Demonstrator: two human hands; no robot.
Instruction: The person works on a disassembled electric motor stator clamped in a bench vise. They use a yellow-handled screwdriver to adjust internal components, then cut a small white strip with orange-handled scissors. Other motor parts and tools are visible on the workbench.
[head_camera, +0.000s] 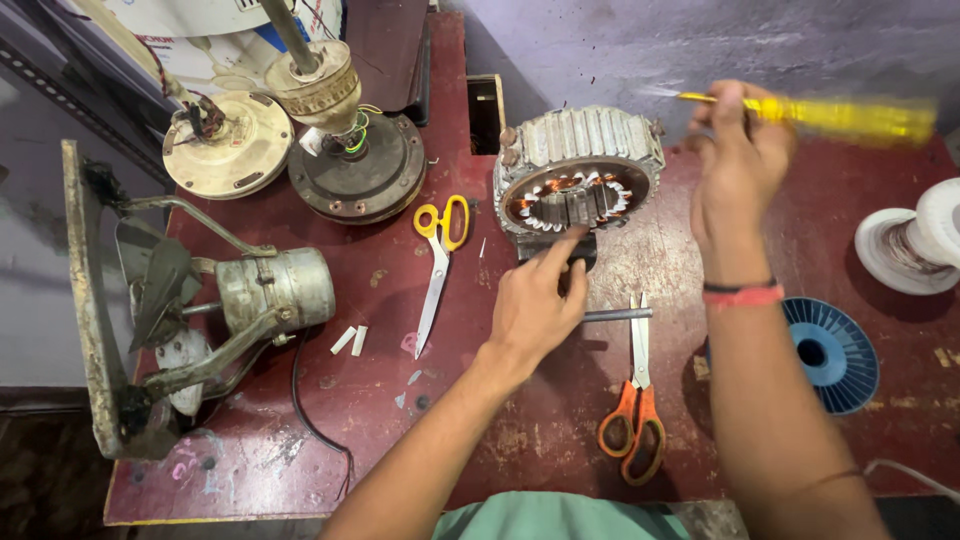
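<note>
While the motor stator (578, 180) stands tilted near the counter's (520, 440) far edge, the left hand (535, 305) rests fingertips against its lower rim, grip released. The right hand (738, 165), raised beside it, has its grip clenched around a yellow-handled screwdriver (850, 115). Orange scissors (635, 400) lie nearer the front edge, yellow scissors (438, 265) toward the left.

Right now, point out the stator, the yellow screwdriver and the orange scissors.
stator (578, 170): head view, on the ribbed metal outer ring.
yellow screwdriver (850, 117): head view, on the blurred yellow handle, held in the right hand (740, 165).
orange scissors (634, 425): head view, on the orange handle loops.
</note>
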